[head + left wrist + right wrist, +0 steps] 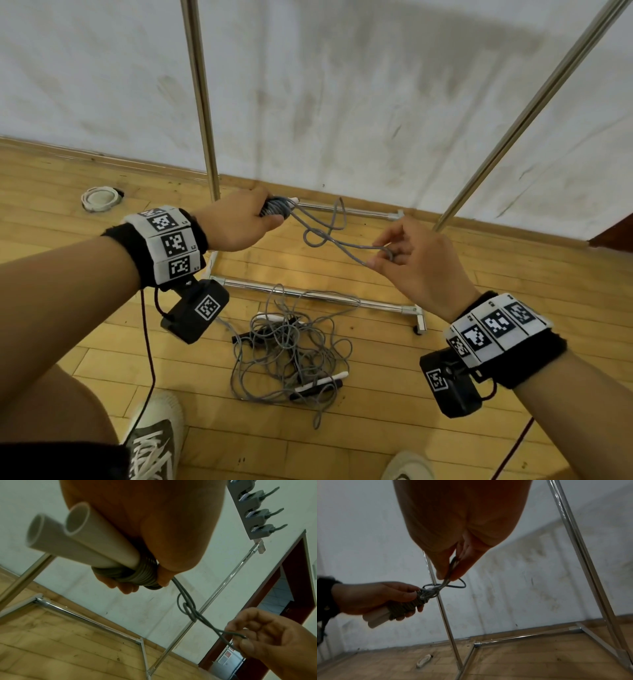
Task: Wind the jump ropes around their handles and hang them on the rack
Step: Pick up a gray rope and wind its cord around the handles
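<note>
left hand (239,221) gripped the paired white handles (82,539) wound with grey rope (137,574); right hand (419,263) pinched its free loop (342,240) — before the rack (202,102), above tangled ropes (291,353) on the floor.

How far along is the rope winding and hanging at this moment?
Done: most of one rope is coiled around its paired white handles, gripped by the left hand. In hand: the right hand pinches the loose end loop, knotted midway. Left: hanging this bundle on the rack, then the tangled ropes on the floor.
</note>
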Demonstrator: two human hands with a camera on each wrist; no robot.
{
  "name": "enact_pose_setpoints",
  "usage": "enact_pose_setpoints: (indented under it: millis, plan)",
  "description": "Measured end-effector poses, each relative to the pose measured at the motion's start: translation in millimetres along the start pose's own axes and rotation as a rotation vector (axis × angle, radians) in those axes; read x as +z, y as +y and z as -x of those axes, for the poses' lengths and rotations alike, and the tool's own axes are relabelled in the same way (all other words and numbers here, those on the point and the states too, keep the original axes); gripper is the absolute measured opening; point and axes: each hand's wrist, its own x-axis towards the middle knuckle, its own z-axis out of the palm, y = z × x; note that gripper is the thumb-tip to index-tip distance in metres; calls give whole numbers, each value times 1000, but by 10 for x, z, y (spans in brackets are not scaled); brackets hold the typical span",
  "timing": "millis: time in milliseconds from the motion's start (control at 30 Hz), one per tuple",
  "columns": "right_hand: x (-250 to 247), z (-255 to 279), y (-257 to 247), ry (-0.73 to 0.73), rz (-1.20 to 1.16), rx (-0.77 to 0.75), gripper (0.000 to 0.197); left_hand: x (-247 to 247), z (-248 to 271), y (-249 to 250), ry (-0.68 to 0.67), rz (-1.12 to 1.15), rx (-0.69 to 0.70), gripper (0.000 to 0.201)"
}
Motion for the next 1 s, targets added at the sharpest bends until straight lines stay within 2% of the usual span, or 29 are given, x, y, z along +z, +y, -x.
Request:
enact_pose_setpoints:
  millis: [100,167,333,567,833,1000]
  plan:
    - [-12,-15,44,-50,6,69,45,11,-8,-13,10,-29,1,32]
    - [-7,-13,42,-107,62,81,47,-6,-11,-28,9,-32,-3,31]
    - [5,11,39,-306,42,122,26,-122,-2,-97,24,-62,4,28]
    - [46,-27,136,-432,167,189,16,-83,10,-45,34,-56,13,30]
    - [-12,-12,117,-357,109,155,19,-115,15,-69,36,-42,5,29]
    - [-50,34,165,-411,278,136,35,-184,-16,-129,53,-55,-53,32]
